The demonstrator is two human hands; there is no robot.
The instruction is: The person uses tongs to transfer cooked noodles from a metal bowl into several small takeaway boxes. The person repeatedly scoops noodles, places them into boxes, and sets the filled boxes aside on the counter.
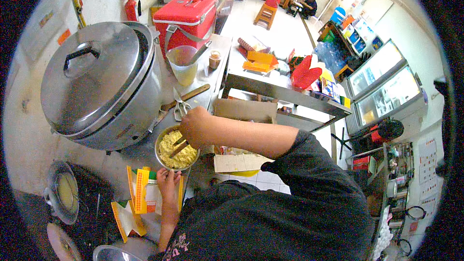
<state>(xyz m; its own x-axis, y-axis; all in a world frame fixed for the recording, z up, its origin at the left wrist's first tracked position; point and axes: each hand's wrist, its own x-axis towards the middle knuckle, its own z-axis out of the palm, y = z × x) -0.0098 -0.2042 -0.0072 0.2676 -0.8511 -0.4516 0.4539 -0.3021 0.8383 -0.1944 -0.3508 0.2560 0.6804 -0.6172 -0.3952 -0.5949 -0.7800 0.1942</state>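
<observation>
A small metal bowl (pixel 161 141) of yellow noodles (pixel 169 151) sits on the steel counter in front of me. My right hand (pixel 193 126) reaches over the bowl from the right and grips wooden chopsticks (pixel 180 148) whose tips are in the noodles. My left hand (pixel 167 180) holds the bowl's near rim from below. Torn yellow and orange noodle packets (pixel 141 197) lie just left of my left hand.
A big lidded steel pot (pixel 99 82) stands at the left. Behind the bowl lie scissors (pixel 181 108), a wooden-handled tool (pixel 193 93) and a plastic jug (pixel 183 64). A red cooler box (pixel 186 15) is further back. Pans (pixel 62 192) sit on a stove at lower left.
</observation>
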